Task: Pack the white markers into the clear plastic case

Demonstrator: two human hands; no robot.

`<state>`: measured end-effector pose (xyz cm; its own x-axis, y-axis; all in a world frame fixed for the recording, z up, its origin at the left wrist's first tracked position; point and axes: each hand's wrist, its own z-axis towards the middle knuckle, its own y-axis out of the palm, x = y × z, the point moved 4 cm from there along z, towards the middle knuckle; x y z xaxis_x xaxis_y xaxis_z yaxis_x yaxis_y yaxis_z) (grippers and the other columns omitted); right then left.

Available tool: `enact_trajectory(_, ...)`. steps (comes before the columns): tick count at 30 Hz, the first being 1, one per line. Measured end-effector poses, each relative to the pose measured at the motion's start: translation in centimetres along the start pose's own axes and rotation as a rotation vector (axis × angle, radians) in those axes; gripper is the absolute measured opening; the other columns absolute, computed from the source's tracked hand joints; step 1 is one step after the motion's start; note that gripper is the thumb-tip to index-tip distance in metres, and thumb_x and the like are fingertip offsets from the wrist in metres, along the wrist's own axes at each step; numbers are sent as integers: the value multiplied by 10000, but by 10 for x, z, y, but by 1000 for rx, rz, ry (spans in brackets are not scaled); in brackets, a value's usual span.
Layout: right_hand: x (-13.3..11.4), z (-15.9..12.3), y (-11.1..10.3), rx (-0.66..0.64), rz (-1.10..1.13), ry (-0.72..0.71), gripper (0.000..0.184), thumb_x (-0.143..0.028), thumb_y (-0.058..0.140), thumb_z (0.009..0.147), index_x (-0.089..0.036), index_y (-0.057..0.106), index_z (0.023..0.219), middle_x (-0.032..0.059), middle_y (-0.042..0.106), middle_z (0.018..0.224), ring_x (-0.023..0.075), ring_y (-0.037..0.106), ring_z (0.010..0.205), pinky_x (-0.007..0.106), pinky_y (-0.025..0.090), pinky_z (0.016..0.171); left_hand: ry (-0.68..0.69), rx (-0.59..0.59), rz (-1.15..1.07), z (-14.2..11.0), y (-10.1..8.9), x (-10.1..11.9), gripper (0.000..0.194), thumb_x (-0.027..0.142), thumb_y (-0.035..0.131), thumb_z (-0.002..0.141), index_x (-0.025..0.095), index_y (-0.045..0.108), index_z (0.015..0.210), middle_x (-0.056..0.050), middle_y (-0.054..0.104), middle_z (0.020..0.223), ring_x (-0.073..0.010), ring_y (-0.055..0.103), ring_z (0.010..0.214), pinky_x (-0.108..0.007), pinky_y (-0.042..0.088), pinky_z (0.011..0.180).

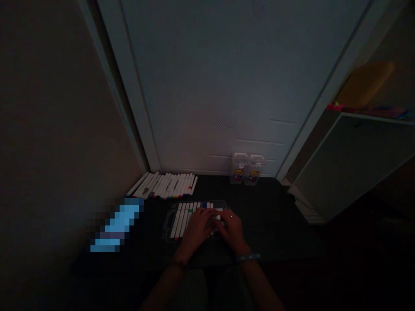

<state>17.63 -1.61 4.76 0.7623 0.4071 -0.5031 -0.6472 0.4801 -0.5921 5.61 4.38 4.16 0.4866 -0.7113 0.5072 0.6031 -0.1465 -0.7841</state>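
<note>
A clear plastic case point(167, 229) lies open on the dark table, with white markers point(180, 220) side by side in it. My left hand point(197, 226) is over the middle of the case, its fingers curled and close to my right. Around the white end of a marker point(218, 217), the fingertips of both hands meet; most of this marker is hidden. My right hand point(231, 229) is bent in from the right side of the case, fingers closed. Dim light leaves the exact grip of each finger unclear.
A row of loose white markers point(168, 185) lies at the back left of the table point(272, 220). Two clear plastic containers point(238, 168) with labels stand against the white door point(194, 86). A pixelated bright blue object point(119, 222) is at the left. Right of the table is a cabinet point(356, 160).
</note>
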Motion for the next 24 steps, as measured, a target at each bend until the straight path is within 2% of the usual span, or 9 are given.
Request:
enact_trajectory(3,-5,0,2,-76,0,-41,225,-238,528,868,-245,586,1085,40,639,1015,191,570,944,302,444,817,-30,-4,-12,-1,1,-2,471,30,577,744,262,575,1154,-14,604,1136,-211,468,1083,-358,370,935)
enact_trajectory(6,-7,1,4,-121,-6,-53,243,-219,538,860,-266,589,1093,30,630,1063,188,564,983,297,443,837,-34,1,-26,-1,0,0,519,-6,568,720,258,568,1167,-15,605,1128,-205,471,1080,-347,366,941)
enact_trajectory(14,6,1,5,-71,2,24,237,-239,545,868,-272,593,1098,27,632,980,189,559,931,308,439,826,-86,6,-27,-1,-4,5,341,78,572,777,243,592,1075,-33,587,1062,-208,484,1051,-344,377,910)
enact_trajectory(24,12,2,5,-32,4,89,221,-284,491,908,-251,608,1093,41,645,947,195,560,909,330,442,818,-34,40,34,-2,-5,8,270,202,499,881,227,541,1147,-46,585,1072,-210,488,1043,-346,389,899)
